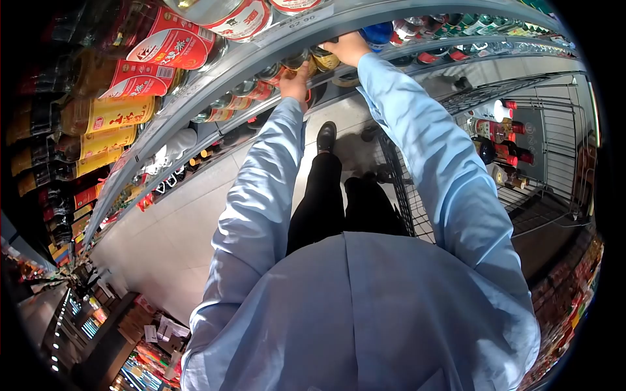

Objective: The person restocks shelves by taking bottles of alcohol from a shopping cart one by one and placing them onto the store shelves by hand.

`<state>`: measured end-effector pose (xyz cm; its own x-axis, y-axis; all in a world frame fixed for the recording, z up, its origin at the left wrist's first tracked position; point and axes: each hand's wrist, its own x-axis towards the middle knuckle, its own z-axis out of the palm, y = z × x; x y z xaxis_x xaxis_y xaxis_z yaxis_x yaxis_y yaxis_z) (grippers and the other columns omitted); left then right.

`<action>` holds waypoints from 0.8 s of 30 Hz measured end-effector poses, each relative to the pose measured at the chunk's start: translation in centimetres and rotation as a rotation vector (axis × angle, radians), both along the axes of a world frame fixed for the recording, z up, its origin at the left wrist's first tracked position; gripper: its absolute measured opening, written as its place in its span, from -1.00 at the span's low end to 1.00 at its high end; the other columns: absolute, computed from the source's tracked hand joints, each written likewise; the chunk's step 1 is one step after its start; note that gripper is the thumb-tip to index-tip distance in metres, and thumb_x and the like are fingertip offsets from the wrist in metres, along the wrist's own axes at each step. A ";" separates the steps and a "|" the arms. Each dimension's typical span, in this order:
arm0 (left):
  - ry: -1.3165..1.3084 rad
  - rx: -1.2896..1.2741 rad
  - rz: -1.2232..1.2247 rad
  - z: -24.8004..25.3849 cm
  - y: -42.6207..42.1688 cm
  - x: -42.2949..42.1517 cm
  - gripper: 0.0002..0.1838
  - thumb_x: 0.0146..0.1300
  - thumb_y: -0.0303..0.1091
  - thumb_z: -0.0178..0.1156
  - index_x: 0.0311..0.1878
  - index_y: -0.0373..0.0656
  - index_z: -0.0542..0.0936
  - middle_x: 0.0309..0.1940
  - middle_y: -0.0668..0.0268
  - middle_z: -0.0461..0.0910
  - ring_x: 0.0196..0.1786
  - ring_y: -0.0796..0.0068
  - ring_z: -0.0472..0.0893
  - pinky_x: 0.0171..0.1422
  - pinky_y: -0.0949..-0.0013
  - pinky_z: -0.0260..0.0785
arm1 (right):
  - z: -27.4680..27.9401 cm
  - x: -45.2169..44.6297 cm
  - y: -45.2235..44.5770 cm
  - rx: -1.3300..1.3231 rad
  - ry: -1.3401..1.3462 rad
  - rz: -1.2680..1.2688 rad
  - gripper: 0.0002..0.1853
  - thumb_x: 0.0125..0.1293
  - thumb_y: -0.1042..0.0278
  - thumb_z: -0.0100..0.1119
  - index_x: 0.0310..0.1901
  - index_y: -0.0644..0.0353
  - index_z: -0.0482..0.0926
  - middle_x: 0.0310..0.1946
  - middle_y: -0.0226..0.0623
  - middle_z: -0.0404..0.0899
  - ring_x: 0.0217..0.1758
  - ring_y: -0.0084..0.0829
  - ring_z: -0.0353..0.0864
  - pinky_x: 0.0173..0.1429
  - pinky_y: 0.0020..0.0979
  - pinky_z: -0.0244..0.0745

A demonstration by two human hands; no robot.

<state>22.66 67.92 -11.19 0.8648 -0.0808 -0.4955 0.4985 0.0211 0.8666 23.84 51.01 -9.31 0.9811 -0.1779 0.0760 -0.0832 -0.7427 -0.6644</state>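
Observation:
On the shelf below the upper shelf's edge, my right hand reaches in at a yellow-labelled bottle. Its thumb side lies against the bottle near the top, and its other fingers are partly hidden. My left hand is just to the left, thumb and fingers apart, close to another yellow-labelled bottle. Whether it touches that bottle I cannot tell. Right of my right hand stands a blue container. Red-labelled bottles line the shelf on the left.
A wire shopping cart with several bottles stands at my right. The upper shelf edge curves above my hands, with large red-labelled bottles on it. Pale floor tiles lie below; boxes are at lower left.

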 end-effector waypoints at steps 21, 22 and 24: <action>0.347 -0.369 -0.347 4.9 7.3 -13.5 -0.56 0.19 -0.15 0.03 0.06 -0.20 0.34 -0.05 0.31 0.45 0.03 0.48 0.39 0.17 0.37 0.12 | 10.1 -23.6 -0.6 1.058 0.196 -0.058 -0.77 0.17 0.54 0.00 -0.10 0.30 0.39 -0.26 -0.36 0.49 -0.18 -0.60 0.46 -0.12 -0.61 0.34; 0.371 -0.397 -0.364 4.9 7.9 -15.8 -0.58 0.20 -0.17 0.01 0.06 -0.20 0.35 -0.08 0.34 0.46 -0.02 0.52 0.41 0.14 0.40 0.15 | 10.0 -26.8 -0.8 1.036 0.226 -0.061 -0.80 0.17 0.55 -0.02 -0.13 0.29 0.40 -0.30 -0.38 0.49 -0.22 -0.63 0.45 -0.16 -0.61 0.34; 0.420 -0.327 -0.391 7.9 7.9 -20.0 -0.63 0.22 -0.22 -0.01 0.05 -0.19 0.37 -0.11 0.37 0.48 -0.06 0.56 0.43 0.09 0.46 0.19 | 8.3 -33.2 -1.0 0.890 0.262 -0.068 -0.82 0.16 0.59 -0.05 -0.17 0.28 0.42 -0.36 -0.41 0.49 -0.29 -0.66 0.45 -0.25 -0.60 0.35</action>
